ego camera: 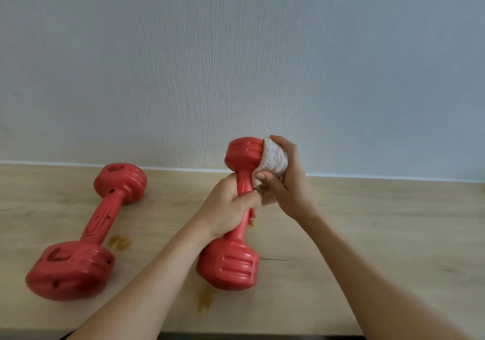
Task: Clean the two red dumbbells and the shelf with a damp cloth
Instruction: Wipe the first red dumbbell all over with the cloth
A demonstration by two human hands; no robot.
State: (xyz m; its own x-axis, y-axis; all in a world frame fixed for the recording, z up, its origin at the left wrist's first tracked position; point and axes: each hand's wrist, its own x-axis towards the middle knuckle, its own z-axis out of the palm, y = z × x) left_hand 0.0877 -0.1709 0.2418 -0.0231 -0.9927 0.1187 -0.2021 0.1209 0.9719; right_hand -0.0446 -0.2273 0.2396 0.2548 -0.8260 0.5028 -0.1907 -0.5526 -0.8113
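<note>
Left hand [228,205] grips handle of upright dumbbell [231,261] on shelf [367,234], right hand [286,182] clutches cloth [273,159] against its top head; second dumbbell [86,229] lies left; embossed markings unreadable.

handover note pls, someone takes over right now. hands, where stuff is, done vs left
Left hand: grips the handle of the raised dumbbell, tilted, lower head near or on the shelf.
Right hand: holds the white cloth, pressed on the dumbbell's upper head.
Second dumbbell: lies on the shelf to the left, untouched, dark marks on its heads.
Done: wiping of the first dumbbell's upper head is underway; how much is clean, cannot tell.
Left: the rest of this dumbbell, the second one, and the shelf, which shows brown stains.
</note>
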